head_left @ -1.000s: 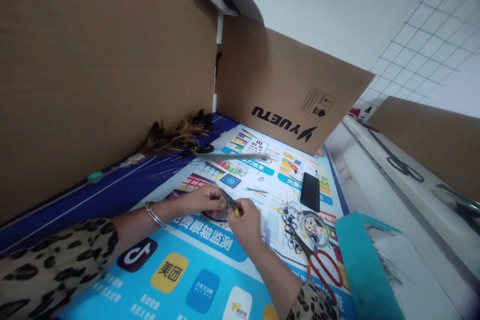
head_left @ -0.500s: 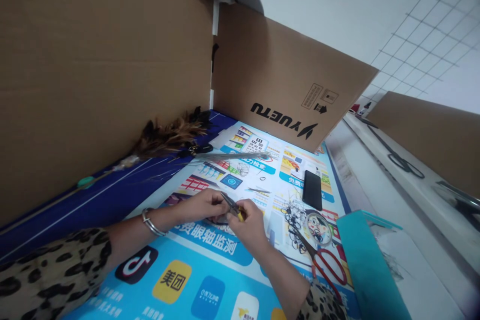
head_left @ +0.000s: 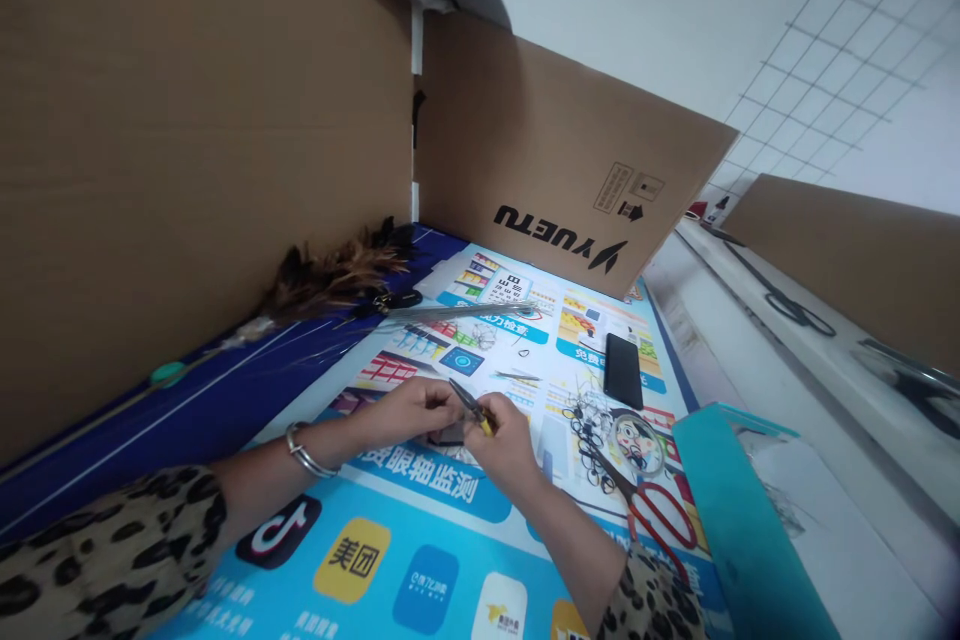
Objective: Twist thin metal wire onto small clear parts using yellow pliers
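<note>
Small metal pliers with yellow grips [head_left: 471, 407] sit in the right hand [head_left: 506, 440], fingers wrapped shut round the grips, nose pointing up-left toward the left hand [head_left: 409, 410]. Left hand fingertips are pinched together right at the pliers' nose - whatever they pinch is too small to tell. Both hands hover low over the middle of the table, just above a glossy blue printed poster [head_left: 420, 560] that covers it. Left wrist wears a silver bangle [head_left: 307, 450]; both forearms are in leopard-print sleeves.

Right of the hands, on the poster: a scatter of small dark wire rings [head_left: 589, 425], a round clear disc with a cartoon face [head_left: 636, 442] beside them, and red-handled scissors [head_left: 660, 520] lying flat, blades toward the rings. A black phone [head_left: 622, 370] lies face down further back. A thin bundle of straight grey wires [head_left: 465, 312] lies across the far part of the poster. A brown feather duster [head_left: 337, 270] rests along the left edge against a tall brown cardboard screen [head_left: 187, 140]; a second cardboard panel printed YUETU [head_left: 555, 160] closes the back. A teal open box [head_left: 742, 540] stands at the near right - contents unclear
</note>
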The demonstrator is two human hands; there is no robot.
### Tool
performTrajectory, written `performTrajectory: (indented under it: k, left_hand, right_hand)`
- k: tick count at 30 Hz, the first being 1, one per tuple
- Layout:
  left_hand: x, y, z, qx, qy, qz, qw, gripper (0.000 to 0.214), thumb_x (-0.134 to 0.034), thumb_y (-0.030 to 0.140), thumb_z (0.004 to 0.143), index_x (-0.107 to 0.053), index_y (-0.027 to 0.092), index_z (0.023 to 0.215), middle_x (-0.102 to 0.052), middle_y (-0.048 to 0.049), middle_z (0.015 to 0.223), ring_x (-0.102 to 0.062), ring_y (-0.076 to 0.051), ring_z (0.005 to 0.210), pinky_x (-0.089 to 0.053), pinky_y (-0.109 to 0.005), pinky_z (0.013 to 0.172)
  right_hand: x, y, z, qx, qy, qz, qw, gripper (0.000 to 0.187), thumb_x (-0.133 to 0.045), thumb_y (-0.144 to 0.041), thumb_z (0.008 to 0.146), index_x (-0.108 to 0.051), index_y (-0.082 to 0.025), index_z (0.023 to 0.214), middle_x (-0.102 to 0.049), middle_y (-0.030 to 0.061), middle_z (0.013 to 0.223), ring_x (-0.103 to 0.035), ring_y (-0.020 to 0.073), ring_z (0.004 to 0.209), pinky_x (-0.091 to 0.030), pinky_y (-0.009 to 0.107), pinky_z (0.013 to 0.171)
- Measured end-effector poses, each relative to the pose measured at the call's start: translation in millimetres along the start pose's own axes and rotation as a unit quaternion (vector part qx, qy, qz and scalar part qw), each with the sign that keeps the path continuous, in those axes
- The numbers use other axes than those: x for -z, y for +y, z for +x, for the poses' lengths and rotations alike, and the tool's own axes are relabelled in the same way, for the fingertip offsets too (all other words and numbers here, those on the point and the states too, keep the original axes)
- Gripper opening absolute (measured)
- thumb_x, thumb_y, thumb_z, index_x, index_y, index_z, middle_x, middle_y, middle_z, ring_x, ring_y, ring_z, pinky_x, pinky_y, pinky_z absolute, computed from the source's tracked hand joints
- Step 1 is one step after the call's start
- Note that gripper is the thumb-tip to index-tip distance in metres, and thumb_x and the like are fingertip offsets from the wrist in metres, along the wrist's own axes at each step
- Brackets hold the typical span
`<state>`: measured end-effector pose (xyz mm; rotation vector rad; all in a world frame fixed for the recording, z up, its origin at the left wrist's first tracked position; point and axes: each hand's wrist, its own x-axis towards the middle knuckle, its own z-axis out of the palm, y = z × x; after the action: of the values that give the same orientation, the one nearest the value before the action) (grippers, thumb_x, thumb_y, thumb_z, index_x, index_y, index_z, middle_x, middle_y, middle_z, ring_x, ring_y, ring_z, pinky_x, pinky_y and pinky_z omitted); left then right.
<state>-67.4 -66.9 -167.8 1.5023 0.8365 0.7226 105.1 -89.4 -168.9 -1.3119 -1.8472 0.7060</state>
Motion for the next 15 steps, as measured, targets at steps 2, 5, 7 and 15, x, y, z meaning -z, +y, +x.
performTrajectory:
  k: [2, 5, 7, 15]
  left_hand:
    - [-0.8, 0, 0, 0.002, 0.006, 0.005, 1.0, 0.018, -0.052, 0.028, 0.076, -0.054, 0.014, 0.066, -0.052, 0.0023, 0.055, -0.049, -0.009, 0.05, -0.04, -0.018, 0.045]
    - [-2.2, 0, 0, 0.011, 0.016, 0.01, 1.0, 0.014, -0.053, 0.027, 0.074, -0.054, 0.014, 0.068, -0.052, 0.0029, 0.054, -0.05, -0.009, 0.049, -0.041, -0.018, 0.046]
    - [-2.9, 1, 0, 0.017, 0.017, 0.013, 1.0, 0.013, -0.053, 0.027, 0.074, -0.054, 0.014, 0.07, -0.051, 0.0031, 0.054, -0.05, -0.009, 0.048, -0.042, -0.019, 0.046]
    - [8.4, 6, 2, 0.01, 0.036, 0.038, 0.999, 0.013, -0.052, 0.026, 0.073, -0.053, 0.014, 0.067, -0.049, 0.0038, 0.053, -0.048, -0.009, 0.047, -0.038, -0.017, 0.045]
  right_hand:
    - [1, 0, -1, -0.001, -0.001, -0.006, 1.0, 0.01, -0.049, -0.017, 0.065, -0.052, -0.019, 0.074, -0.049, -0.0032, 0.068, -0.046, 0.0116, 0.064, -0.036, 0.02, 0.056]
    - [3, -1, -2, -0.007, -0.007, -0.012, 1.0, 0.009, -0.05, -0.018, 0.066, -0.053, -0.019, 0.074, -0.049, -0.0031, 0.069, -0.045, 0.0114, 0.064, -0.035, 0.02, 0.056]
    - [5, -2, -3, -0.009, -0.016, -0.004, 1.0, 0.009, -0.051, -0.019, 0.067, -0.054, -0.019, 0.076, -0.05, -0.003, 0.07, -0.046, 0.0113, 0.064, -0.036, 0.02, 0.056]
    - [25, 0, -4, -0.037, 0.013, 0.044, 0.998, 0.017, -0.053, -0.028, 0.075, -0.056, -0.019, 0.089, -0.056, 0.0001, 0.079, -0.052, 0.0131, 0.07, -0.042, 0.022, 0.063]
